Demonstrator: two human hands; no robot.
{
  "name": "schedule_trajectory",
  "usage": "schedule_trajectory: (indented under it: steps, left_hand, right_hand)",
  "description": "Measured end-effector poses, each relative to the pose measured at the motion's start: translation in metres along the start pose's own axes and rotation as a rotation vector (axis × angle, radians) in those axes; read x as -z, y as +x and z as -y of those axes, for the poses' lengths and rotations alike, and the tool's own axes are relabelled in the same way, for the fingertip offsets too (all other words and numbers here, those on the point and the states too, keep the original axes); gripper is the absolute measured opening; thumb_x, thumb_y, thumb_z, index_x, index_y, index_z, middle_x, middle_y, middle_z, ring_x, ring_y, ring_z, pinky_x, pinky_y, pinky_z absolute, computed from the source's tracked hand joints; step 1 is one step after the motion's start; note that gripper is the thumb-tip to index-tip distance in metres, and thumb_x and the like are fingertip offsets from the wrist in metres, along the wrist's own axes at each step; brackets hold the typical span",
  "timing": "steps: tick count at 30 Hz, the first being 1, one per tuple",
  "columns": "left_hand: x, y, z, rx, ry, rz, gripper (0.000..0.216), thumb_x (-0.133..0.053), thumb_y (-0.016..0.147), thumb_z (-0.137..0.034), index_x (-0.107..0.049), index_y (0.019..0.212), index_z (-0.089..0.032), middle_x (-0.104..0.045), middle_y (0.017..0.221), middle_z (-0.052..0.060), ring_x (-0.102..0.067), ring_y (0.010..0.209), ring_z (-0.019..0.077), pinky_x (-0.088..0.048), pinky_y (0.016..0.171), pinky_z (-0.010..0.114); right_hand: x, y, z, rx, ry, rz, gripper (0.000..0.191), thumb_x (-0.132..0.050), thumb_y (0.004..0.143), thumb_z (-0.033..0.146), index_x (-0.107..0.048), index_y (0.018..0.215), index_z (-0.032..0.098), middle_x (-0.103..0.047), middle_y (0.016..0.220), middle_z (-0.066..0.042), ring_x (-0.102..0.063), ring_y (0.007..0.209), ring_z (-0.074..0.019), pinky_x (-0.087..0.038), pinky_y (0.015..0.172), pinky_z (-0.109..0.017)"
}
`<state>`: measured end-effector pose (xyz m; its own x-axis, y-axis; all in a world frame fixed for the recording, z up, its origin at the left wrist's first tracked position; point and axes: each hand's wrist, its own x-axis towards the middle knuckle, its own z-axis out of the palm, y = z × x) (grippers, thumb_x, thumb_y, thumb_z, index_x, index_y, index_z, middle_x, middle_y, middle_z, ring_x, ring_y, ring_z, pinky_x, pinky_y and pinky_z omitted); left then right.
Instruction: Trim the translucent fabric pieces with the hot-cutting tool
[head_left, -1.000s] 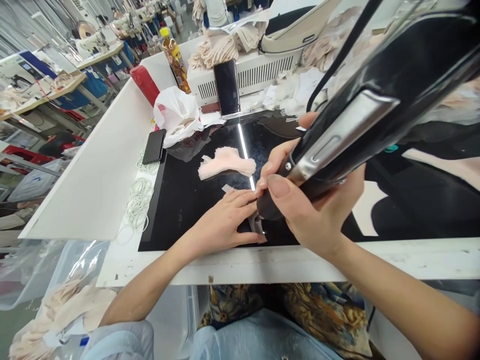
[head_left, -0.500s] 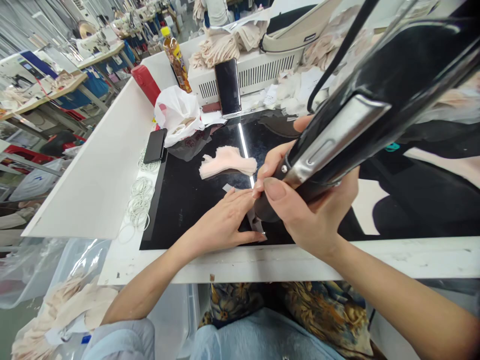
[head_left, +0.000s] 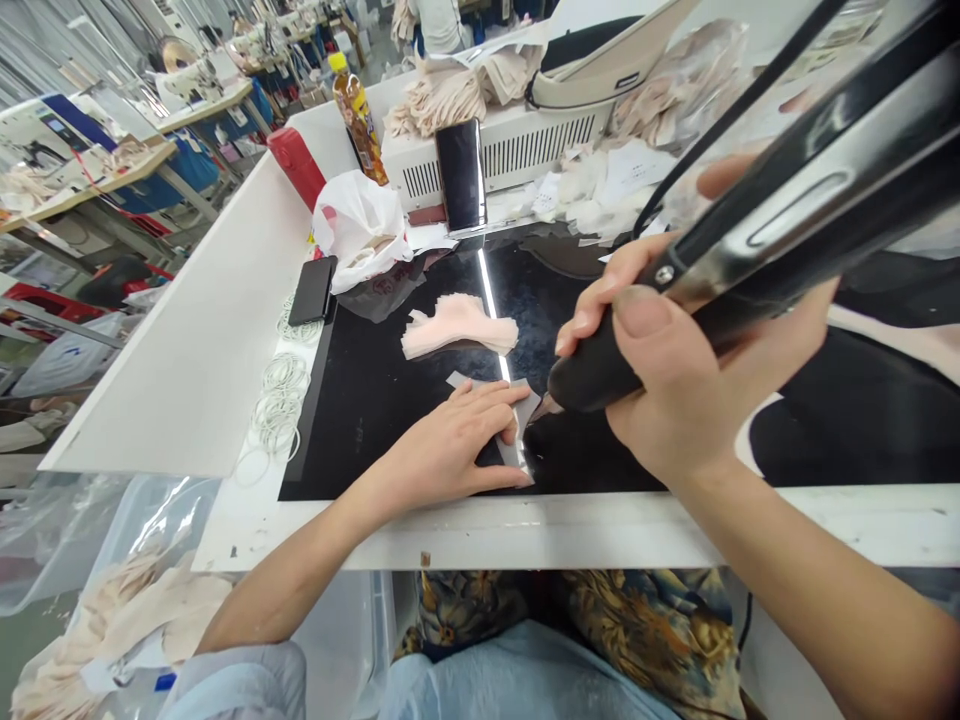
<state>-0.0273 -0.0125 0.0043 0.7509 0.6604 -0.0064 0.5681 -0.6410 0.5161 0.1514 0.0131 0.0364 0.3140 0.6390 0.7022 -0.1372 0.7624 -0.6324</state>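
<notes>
Left hand (head_left: 454,440) lies spread, palm down, on a thin, translucent greyish-white sheet (head_left: 511,453), its fingers parted and clasping nothing; the thumb reaches the sheet's lower end. Right hand (head_left: 694,395) is closed around a thick black handheld tool with a silver metal side plate (head_left: 787,230). A clear gap separates the two hands.

Location of the sheet: flat on a glossy black panel (head_left: 390,430), near its front edge, partly hidden by the left hand. The tool's narrow metal tip (head_left: 550,405) points at the sheet's right edge, just beside it; contact cannot be confirmed. A stack of ragged-edged, pale pink fabric pieces (head_left: 459,328) lies farther back on the panel, apart from both hands.

Risks, in this inspector's judgement: the left fingertips are near the tip, so a slip of the right hand toward the left could bring it against them. Light or uneven pressure could let the thin sheet slide or buckle on the smooth panel, spoiling its alignment with the tip. Should the thick black cord (head_left: 739,108) behind the tool catch on something, a tug could throw the tip off line.
</notes>
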Motion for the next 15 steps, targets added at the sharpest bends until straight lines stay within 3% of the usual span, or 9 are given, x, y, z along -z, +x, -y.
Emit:
schedule_trajectory:
  steps: [6, 11, 15]
  left_hand:
    - [-0.001, 0.0, 0.002, 0.011, 0.018, 0.013, 0.029, -0.068, 0.092, -0.048, -0.054, 0.089, -0.022, -0.042, 0.161, 0.008, -0.035, 0.152, 0.0258, -0.027, 0.126, 0.052]
    - [0.0, 0.0, 0.001, 0.016, 0.039, 0.013, 0.03, -0.069, 0.091, -0.048, -0.054, 0.088, -0.022, -0.043, 0.16, 0.008, -0.036, 0.152, 0.0272, -0.026, 0.125, 0.056]
    - [0.0, 0.0, 0.001, 0.017, 0.055, 0.024, 0.033, -0.068, 0.092, -0.05, -0.052, 0.086, -0.022, -0.042, 0.161, 0.007, -0.035, 0.152, 0.0265, -0.025, 0.125, 0.055]
  right_hand:
    - [0.007, 0.006, -0.017, 0.08, -0.045, -0.015, 0.041, -0.079, 0.079, 0.039, -0.06, 0.116, 0.039, -0.058, 0.074, 0.005, -0.053, 0.051, -0.0115, -0.05, 0.043, -0.029]
    - [0.005, 0.0, -0.017, 0.029, -0.094, -0.034, 0.045, -0.078, 0.08, 0.043, -0.055, 0.118, 0.039, -0.058, 0.079, 0.004, -0.057, 0.056, -0.0133, -0.058, 0.052, -0.033]
    - [0.005, -0.002, -0.015, 0.009, -0.1, -0.022, 0.044, -0.076, 0.08, 0.043, -0.054, 0.119, 0.038, -0.058, 0.076, 0.004, -0.057, 0.053, -0.0139, -0.057, 0.049, -0.032]
